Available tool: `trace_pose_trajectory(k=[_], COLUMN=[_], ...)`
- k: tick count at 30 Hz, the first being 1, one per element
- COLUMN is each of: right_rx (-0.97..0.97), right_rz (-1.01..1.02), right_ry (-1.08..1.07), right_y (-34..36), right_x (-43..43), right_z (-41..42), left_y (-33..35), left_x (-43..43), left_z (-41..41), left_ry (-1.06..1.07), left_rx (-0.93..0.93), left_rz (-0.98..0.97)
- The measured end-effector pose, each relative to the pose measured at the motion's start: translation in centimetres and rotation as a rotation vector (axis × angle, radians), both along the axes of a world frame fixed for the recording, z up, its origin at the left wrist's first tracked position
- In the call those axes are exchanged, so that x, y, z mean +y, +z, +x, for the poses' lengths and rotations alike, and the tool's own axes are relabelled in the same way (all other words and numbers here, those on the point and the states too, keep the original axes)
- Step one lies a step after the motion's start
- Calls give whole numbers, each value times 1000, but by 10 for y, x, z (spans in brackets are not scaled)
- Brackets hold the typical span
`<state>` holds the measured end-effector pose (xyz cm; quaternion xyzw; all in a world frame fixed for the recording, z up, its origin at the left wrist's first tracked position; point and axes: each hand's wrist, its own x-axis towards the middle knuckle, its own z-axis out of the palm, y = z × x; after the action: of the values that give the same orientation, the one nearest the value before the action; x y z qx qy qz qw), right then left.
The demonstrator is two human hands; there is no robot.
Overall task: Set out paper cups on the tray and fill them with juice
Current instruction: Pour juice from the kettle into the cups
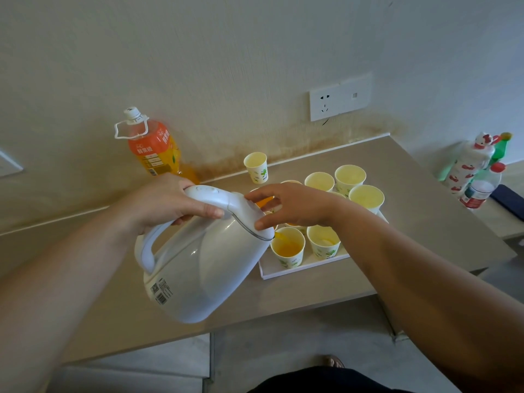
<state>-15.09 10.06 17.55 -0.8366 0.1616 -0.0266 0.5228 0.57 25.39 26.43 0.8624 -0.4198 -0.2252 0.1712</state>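
My left hand (173, 201) grips the handle of a white kettle (204, 268) tilted to the right. Orange juice runs from its spout into a paper cup (287, 248) at the front of the white tray (272, 272). My right hand (295, 205) presses its fingers on the kettle's lid near the spout. Several paper cups stand on the tray; the one beside the filling cup (323, 241) and those at the back (350, 175) look without juice. One more paper cup (256, 167) stands off the tray by the wall. A juice bottle (154, 148) stands at the back left.
The tray sits on a beige counter (425, 222) against the wall with a socket (338, 97). Bottles (470, 168) and a dark object (510, 201) lie at the far right on a lower surface. The counter's front edge runs below the kettle; floor lies beneath.
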Motion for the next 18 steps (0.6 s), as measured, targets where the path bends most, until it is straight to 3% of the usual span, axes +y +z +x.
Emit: trace_pose_trajectory(k=[18], right_rx=[-6], right_rz=[-63], right_ry=[13], right_y=[5], right_x=[0], right_z=[5], left_y=[7], left_x=[2], left_z=[14], left_ry=[-83], left_rx=[-6], left_rz=[-10])
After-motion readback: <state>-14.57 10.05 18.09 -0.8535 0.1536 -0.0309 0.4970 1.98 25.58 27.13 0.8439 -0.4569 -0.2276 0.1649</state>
